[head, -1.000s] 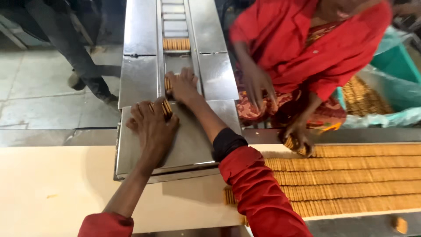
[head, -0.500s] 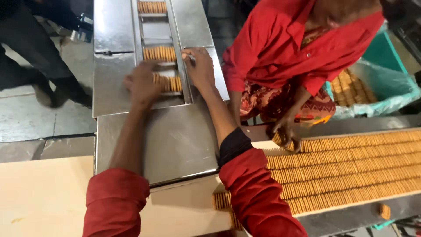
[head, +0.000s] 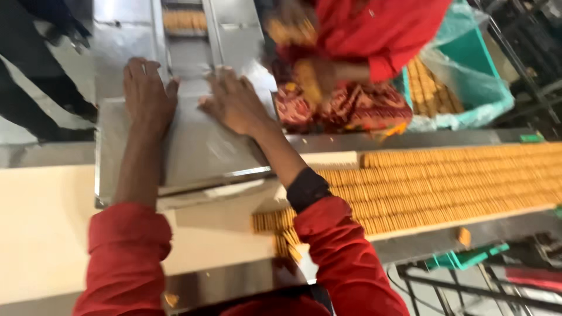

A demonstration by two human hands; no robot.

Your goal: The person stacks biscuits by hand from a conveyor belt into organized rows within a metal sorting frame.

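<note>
My left hand (head: 146,90) lies flat, fingers spread, on the steel chute plate (head: 193,146) left of its narrow channel (head: 186,55). On the same plate, right of the channel, my right hand (head: 234,102) rests palm down and holds nothing. A short stack of biscuits (head: 184,20) lies farther up the channel, beyond both hands. Long rows of golden biscuits (head: 445,187) cover the cream conveyor belt (head: 41,228) to my right, passing under my right forearm.
A person in a red top (head: 374,29) sits across the belt, one hand holding a stack of biscuits (head: 307,79). A green crate lined with plastic (head: 468,76) holds more biscuits. Someone's dark legs (head: 35,88) stand at the left.
Both my hands have come back down the channel onto the flat plate and let go of the biscuit stack. The view shifted right. The person opposite lifted a stack of biscuits.
</note>
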